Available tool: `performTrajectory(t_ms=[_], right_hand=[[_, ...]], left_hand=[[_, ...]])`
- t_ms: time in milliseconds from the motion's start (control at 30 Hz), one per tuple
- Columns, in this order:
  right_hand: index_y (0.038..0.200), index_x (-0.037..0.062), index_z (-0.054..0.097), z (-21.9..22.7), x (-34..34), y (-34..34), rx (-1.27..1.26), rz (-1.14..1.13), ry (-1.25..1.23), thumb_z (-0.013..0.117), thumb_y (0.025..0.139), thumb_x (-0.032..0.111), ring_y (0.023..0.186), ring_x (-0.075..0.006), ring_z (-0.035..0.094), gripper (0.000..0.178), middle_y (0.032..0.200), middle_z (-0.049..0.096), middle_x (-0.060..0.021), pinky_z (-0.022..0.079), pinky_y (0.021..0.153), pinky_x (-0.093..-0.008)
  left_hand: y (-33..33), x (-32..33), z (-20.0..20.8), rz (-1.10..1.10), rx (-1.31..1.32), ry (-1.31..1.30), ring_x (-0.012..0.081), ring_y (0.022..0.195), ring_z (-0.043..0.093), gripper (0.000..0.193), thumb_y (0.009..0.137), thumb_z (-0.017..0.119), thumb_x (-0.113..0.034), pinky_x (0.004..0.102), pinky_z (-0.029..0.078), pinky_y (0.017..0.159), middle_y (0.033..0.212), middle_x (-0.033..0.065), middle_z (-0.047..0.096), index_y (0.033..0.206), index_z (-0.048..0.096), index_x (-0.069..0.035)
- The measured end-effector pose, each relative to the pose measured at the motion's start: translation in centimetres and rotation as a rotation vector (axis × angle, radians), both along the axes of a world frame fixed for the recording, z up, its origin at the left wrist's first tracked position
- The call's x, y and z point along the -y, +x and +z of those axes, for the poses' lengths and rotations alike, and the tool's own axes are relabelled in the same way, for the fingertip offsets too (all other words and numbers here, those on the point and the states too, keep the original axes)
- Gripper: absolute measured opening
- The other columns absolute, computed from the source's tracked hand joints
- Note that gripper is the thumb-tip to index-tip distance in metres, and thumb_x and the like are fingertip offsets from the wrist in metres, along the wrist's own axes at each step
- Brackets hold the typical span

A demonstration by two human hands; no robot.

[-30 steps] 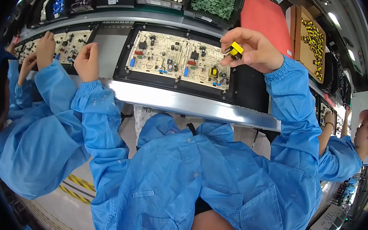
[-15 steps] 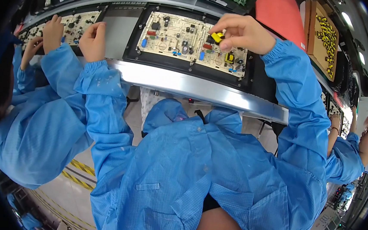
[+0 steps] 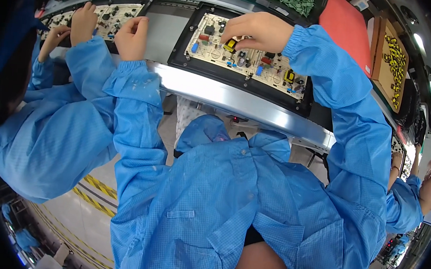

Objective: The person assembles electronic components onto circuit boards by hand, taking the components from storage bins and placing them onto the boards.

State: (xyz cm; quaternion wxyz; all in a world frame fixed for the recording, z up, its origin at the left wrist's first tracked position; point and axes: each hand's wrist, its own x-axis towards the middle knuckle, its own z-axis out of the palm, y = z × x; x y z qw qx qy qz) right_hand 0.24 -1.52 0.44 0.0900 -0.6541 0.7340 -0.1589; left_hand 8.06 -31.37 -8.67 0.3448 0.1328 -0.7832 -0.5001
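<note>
- Against the first earlier picture, the right hand [image 3: 256, 30] has moved left, from beside the boards' right end to above the left circuit board [image 3: 214, 53].
- The yellow-and-black component [image 3: 230, 45] has gone with it, from raised in the air to low over that board's lower right part.
- The left hand [image 3: 131, 38] has hardly changed its pose, curled near the right end of the neighbouring black tray [image 3: 145, 8].
- The right grip is narrow: thumb and fingertips close about the yellow-and-black component. I cannot tell whether its pins sit in the board.
- The left fingers bend toward the thumb; their tips are partly hidden, so I cannot tell how far they close or whether they hold anything.
- A matching yellow component [image 3: 290, 76] stands on the right circuit board [image 3: 275, 78], well apart from the right hand.
</note>
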Motion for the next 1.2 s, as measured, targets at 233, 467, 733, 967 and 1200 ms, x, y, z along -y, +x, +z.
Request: performTrajectory(t_ms=[233,467,733,967,1200], right_hand=[[0.098,0.0077,0.063,-1.6,0.8,-1.2,-0.106,0.08,0.047,0.068,0.073,0.01,0.092,-0.0269,0.057,0.025,0.098,0.061,-0.0074,0.048,0.081,-0.0383],[0.087,0.0045,0.063,-1.2,2.8,-0.7,-0.126,0.063,0.258,0.07,0.068,0.006,0.09,-0.026,0.058,0.02,0.089,0.061,-0.0065,0.048,0.079,-0.0388],[0.082,0.0039,0.063,-1.1,4.3,-0.4,-0.274,0.101,0.381,0.072,0.064,0.005,0.089,-0.0253,0.058,0.02,0.084,0.06,-0.0055,0.05,0.079,-0.0365],[0.086,0.0041,0.064,-0.2,4.1,0.1,-0.302,0.083,0.431,0.069,0.065,0.002,0.091,-0.0253,0.058,0.021,0.09,0.059,-0.0069,0.05,0.08,-0.036],[0.104,0.0073,0.06,3.7,-0.7,-1.6,-0.127,-0.077,0.178,0.065,0.073,0.006,0.092,-0.0294,0.056,0.031,0.094,0.057,-0.0092,0.047,0.077,-0.0405]], left_hand=[[-0.2,0.3,0.1,-0.002,0.028,-0.001,0.0059,0.071,0.055,0.016,0.084,0.061,-0.014,0.0191,0.042,0.063,0.08,0.0014,0.065,0.091,0.068,-0.001],[0.0,0.4,0.3,-0.018,0.025,0.014,0.0055,0.07,0.054,0.016,0.085,0.06,-0.013,0.0182,0.041,0.062,0.079,0.0,0.064,0.091,0.068,0.0],[-0.1,0.7,0.3,-0.011,0.026,0.016,0.0046,0.065,0.049,0.016,0.084,0.061,-0.013,0.0179,0.038,0.058,0.075,-0.0016,0.061,0.091,0.069,-0.001],[-0.2,1.3,0.1,-0.016,0.019,-0.026,0.0052,0.065,0.049,0.016,0.084,0.061,-0.015,0.0188,0.038,0.059,0.073,-0.0017,0.061,0.09,0.068,-0.001],[-1.6,1.2,0.1,-0.073,0.046,-0.143,0.0065,0.067,0.053,0.016,0.083,0.062,-0.016,0.0209,0.043,0.062,0.072,-0.0011,0.06,0.088,0.067,-0.001]])
